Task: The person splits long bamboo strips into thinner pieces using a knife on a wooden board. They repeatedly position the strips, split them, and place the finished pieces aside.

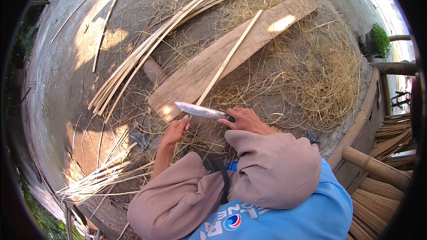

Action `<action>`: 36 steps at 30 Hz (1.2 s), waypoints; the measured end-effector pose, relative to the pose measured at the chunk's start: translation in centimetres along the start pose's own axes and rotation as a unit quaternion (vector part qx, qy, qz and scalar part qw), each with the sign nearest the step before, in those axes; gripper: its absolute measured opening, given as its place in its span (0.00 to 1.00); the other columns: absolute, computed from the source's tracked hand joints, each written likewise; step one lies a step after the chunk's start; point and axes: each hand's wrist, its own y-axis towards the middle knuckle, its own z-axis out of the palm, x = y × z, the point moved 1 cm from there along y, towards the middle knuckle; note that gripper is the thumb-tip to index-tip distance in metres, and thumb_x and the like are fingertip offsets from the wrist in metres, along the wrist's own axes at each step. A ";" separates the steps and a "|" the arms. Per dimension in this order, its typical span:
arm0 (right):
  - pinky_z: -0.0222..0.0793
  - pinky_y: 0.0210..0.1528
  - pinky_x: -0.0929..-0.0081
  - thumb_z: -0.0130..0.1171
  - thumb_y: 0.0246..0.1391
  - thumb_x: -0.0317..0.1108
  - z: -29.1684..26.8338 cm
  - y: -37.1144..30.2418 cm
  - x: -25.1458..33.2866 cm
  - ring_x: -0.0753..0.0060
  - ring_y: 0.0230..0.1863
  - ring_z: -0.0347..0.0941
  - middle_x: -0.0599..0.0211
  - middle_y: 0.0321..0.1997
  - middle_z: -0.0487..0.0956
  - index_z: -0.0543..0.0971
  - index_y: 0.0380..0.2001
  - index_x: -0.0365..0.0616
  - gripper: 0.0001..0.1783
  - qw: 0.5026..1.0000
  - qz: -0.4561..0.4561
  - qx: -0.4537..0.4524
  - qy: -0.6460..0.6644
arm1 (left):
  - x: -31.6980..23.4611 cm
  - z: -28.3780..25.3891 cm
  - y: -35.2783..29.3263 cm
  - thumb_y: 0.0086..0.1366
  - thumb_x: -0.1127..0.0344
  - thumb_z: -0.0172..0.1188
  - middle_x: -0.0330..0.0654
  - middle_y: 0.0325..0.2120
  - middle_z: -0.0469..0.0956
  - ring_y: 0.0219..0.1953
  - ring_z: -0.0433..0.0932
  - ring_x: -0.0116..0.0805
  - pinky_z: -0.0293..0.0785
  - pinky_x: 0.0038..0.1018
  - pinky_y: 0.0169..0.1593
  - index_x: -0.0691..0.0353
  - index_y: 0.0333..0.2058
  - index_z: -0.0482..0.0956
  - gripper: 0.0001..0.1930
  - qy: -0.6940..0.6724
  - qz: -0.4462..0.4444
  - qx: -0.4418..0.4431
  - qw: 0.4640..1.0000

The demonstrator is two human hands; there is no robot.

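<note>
My right hand (247, 120) is wrapped round the dark handle of a knife (201, 110), whose broad, pale blade points left. With closed fingers my left hand (177, 130) pinches the near end of a thin, pale bamboo strip (229, 56). The blade lies across this strip just beyond my left fingers; whether it cuts in cannot be told. From there the strip runs away to the upper right, over a long wooden board (195, 72) that slants across the ground.
Curly shavings (327, 73) heap up right of the board. A long bundle of strips (151, 44) arcs along its left and far side. More strips (104, 178) lie at lower left. Bamboo rails (376, 166) edge the right side, near a potted plant (379, 41).
</note>
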 end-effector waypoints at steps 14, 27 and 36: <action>0.71 0.24 0.56 0.57 0.64 0.65 -5.1 3.1 -8.3 0.59 0.20 0.76 0.56 0.18 0.76 0.77 0.26 0.41 0.33 0.997 0.037 -0.028 -0.069 | 0.5 1.0 0.9 0.74 0.33 0.50 0.29 0.14 0.61 0.20 0.59 0.22 0.53 0.24 0.26 0.56 0.17 0.69 0.35 0.111 0.101 -0.066 0.987; 0.71 0.27 0.52 0.51 0.65 0.69 -5.3 3.4 -6.1 0.57 0.20 0.75 0.55 0.17 0.76 0.75 0.21 0.39 0.39 0.995 0.085 -0.039 -0.032 | 1.0 3.1 -0.8 0.76 0.35 0.42 0.42 0.14 0.65 0.20 0.68 0.38 0.63 0.37 0.30 0.60 0.21 0.72 0.35 0.269 0.161 -0.206 0.927; 0.65 0.27 0.53 0.49 0.64 0.72 -16.5 9.0 -18.2 0.57 0.19 0.69 0.53 0.16 0.73 0.75 0.20 0.36 0.43 0.944 0.269 -0.160 -0.101 | 1.1 3.9 0.0 0.74 0.47 0.58 0.40 0.17 0.70 0.21 0.69 0.31 0.64 0.32 0.28 0.61 0.37 0.85 0.21 0.130 0.172 -0.160 0.963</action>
